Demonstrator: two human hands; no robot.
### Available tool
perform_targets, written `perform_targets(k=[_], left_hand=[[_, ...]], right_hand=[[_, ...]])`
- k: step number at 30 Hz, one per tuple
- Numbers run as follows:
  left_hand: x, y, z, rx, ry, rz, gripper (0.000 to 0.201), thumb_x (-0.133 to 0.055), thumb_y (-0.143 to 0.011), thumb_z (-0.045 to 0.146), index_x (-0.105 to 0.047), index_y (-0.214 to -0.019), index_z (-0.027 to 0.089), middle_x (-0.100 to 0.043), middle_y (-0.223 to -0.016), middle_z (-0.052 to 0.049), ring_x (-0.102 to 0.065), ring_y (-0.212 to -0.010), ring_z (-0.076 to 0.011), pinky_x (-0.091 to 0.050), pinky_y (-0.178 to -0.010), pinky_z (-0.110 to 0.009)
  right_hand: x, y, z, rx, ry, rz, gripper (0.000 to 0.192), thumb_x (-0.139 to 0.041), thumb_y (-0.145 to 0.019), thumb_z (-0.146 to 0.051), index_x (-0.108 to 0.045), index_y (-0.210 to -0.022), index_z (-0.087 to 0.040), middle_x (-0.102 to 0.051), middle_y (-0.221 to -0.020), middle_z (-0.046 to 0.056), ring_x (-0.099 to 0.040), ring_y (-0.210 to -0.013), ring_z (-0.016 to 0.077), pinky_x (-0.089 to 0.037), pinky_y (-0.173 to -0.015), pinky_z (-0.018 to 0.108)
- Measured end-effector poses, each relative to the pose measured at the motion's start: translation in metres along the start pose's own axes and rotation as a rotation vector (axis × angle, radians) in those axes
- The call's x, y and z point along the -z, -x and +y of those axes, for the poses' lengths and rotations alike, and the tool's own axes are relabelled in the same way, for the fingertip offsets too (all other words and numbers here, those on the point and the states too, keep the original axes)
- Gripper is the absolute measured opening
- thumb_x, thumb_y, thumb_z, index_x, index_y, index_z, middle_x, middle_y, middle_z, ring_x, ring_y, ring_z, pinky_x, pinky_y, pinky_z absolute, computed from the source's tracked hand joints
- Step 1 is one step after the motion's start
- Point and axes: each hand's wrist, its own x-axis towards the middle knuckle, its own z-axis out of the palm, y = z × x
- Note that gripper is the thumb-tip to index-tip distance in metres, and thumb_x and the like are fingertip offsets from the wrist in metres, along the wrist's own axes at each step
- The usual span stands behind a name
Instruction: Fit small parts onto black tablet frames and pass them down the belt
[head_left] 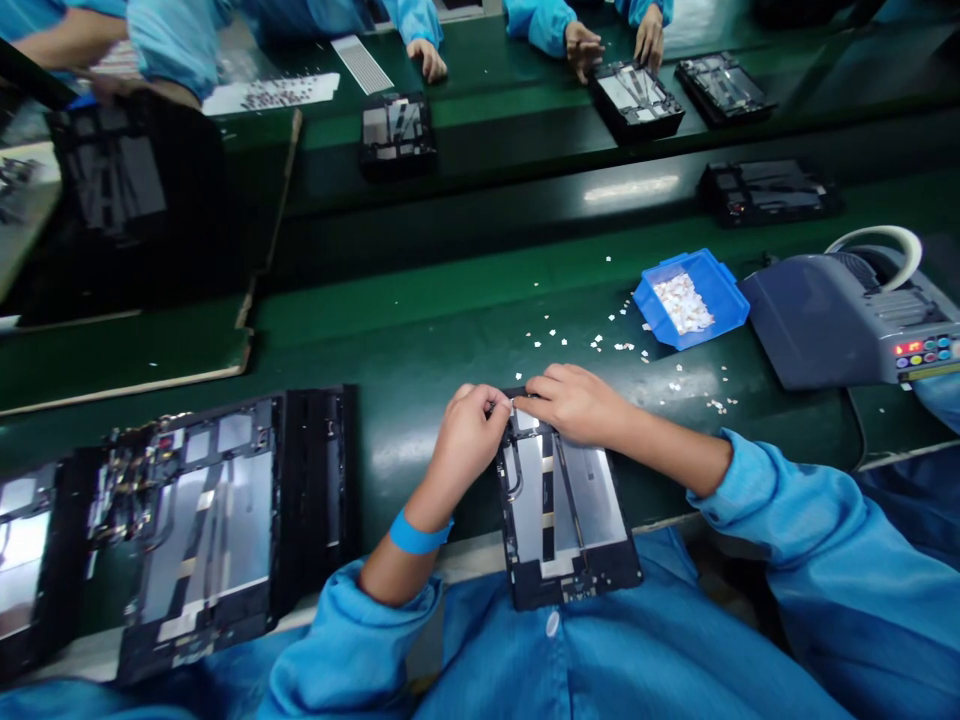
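An opened tablet (531, 500) lies at the table's near edge, its lower end reaching over my lap. Flat cables, a silvery panel and a small board show inside its black frame. My left hand (471, 430) is at the tablet's top edge, thumb and index finger pinched; whatever is between them is too small to make out. From the other side my right hand (574, 402) rests over the top right corner, fingers bent together and the index reaching to the left fingertips. What the right fingers hold, if anything, is hidden. A blue band (418, 535) circles my left wrist.
More opened tablets (217, 530) stand at the left. A blue bin (724, 310) of small white pieces sits right of centre, with loose pieces scattered nearby. Beside it is a grey tape dispenser-like machine (817, 315). Co-workers' hands (583, 48) work on tablets across the line.
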Motion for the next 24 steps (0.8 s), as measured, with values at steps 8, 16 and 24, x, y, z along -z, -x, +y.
perform_targets(k=[8, 16, 24], left_hand=[[-0.020, 0.009, -0.007, 0.076, 0.067, 0.177, 0.010, -0.061, -0.089, 0.021, -0.055, -0.097, 0.023, -0.054, -0.088, 0.000, -0.056, -0.087, -0.0205, -0.044, -0.078, -0.034], [-0.021, 0.019, -0.009, 0.089, 0.147, 0.187, 0.027, -0.062, -0.087, 0.020, -0.054, -0.112, 0.022, -0.053, -0.093, 0.000, -0.055, -0.089, -0.0178, -0.045, -0.080, -0.032], [-0.024, 0.019, -0.015, 0.111, 0.190, 0.120, 0.030, -0.065, -0.084, 0.021, -0.056, -0.113, 0.022, -0.054, -0.092, 0.001, -0.055, -0.086, -0.0173, -0.046, -0.080, -0.032]], right_hand=[[0.000, 0.002, 0.000, -0.010, -0.034, 0.005, 0.028, -0.048, -0.107, -0.021, -0.070, -0.125, -0.019, -0.068, -0.106, 0.010, -0.048, -0.093, 0.0231, -0.036, -0.076, 0.035], [0.008, -0.005, -0.003, -0.014, 0.019, -0.068, 0.032, -0.049, -0.105, -0.017, -0.067, -0.130, -0.022, -0.065, -0.106, 0.010, -0.048, -0.092, 0.0241, -0.034, -0.073, 0.035], [0.014, -0.017, -0.007, 0.002, 0.071, -0.130, 0.031, -0.050, -0.104, -0.018, -0.067, -0.130, -0.023, -0.066, -0.104, 0.010, -0.050, -0.091, 0.0242, -0.034, -0.071, 0.035]])
